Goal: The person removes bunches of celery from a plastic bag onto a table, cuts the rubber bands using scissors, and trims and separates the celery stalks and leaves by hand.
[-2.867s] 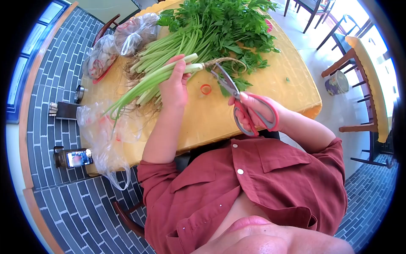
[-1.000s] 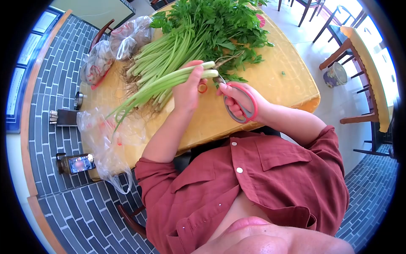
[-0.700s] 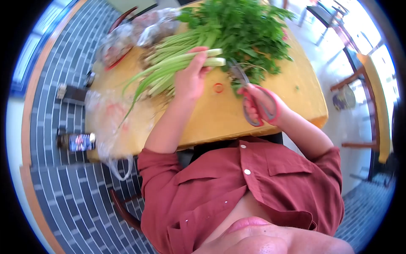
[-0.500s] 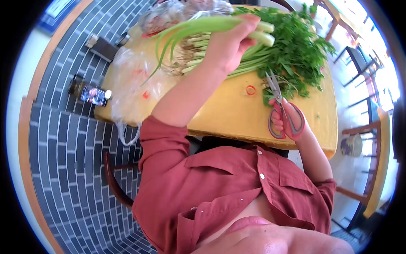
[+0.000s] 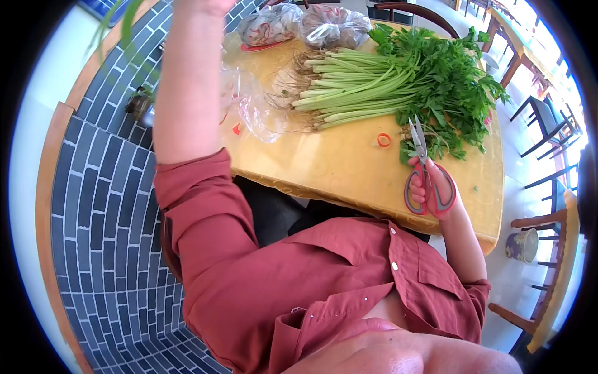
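My right hand (image 5: 433,187) holds red-and-grey scissors (image 5: 420,146) by the handles, their blades parted and pointing away from me. Beyond the blades lies a large bunch of celery (image 5: 361,84), roots to the left and leaves to the right. Cut roots lie by the scissor tips. My left arm reaches up to the top left edge of the view, where only a small part of my left hand (image 5: 208,5) shows. Blurred green stalks (image 5: 128,28) hang left of it; its fingers and grip are out of view. An orange-red ring (image 5: 384,140) lies on the yellow tablecloth (image 5: 324,159).
Filled plastic bags (image 5: 333,26) stand at the table's back. A clear plastic bag (image 5: 249,109) lies at the left, partly behind my left arm. A brick-patterned wall (image 5: 99,206) is on the left. Chairs (image 5: 545,124) and a patterned bin (image 5: 522,245) stand at the right.
My left hand has swung with the stalks from over the table to the upper left, mostly out of view. The scissors have left the stalk ends, and the view has turned left.
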`<state>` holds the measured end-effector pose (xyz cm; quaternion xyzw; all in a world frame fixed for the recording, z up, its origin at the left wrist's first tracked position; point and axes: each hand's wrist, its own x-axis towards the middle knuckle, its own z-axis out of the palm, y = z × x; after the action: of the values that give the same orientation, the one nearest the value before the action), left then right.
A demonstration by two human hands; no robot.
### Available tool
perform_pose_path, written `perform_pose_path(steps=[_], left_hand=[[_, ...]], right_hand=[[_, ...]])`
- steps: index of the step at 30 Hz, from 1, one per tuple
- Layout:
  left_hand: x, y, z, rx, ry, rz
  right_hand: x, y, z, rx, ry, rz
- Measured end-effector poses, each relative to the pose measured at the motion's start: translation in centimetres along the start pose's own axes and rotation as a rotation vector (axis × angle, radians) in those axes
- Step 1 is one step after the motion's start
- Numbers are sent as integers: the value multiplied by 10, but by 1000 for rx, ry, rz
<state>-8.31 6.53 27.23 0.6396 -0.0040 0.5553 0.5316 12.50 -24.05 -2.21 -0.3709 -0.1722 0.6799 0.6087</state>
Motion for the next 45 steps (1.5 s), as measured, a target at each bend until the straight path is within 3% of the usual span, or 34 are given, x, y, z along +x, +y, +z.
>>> perform_pose_path(steps=[2,5,7,8,13,16,21,29,32,36,39,44,45], left_hand=[[-2,14,-23,128,112,10],[-9,20,-73,289,98,-13],[-6,1,-138,141,293,-100],[-24,-10,-138,50,438,-166],[-86,-127,-231,-193,810,-425],[-128,-208,-273,-399,1086,-702],[-164,-247,-286,-291,1122,-688],[-158,-249,-303,-470,1266,-566],[-161,-250,-306,-486,1262,-585],[-163,-255,-313,-142,1113,-681],[-169,-229,-303,117,878,-888],[-136,-169,-246,982,288,-1198],[-129,-161,-228,980,201,-1069]], right_hand=[[0,-1,1,-12,3,-1],[0,0,2,-16,16,-3],[0,0,2,-20,23,-5],[-1,0,3,-23,25,-7],[0,1,2,-6,16,-20],[1,3,1,17,24,-32],[-1,3,0,57,41,-54],[1,1,2,25,38,-39],[0,2,2,28,32,-45],[0,0,2,30,29,-26],[-2,0,2,35,35,-22],[-4,0,5,28,39,-24],[-4,-1,6,23,42,-25]])
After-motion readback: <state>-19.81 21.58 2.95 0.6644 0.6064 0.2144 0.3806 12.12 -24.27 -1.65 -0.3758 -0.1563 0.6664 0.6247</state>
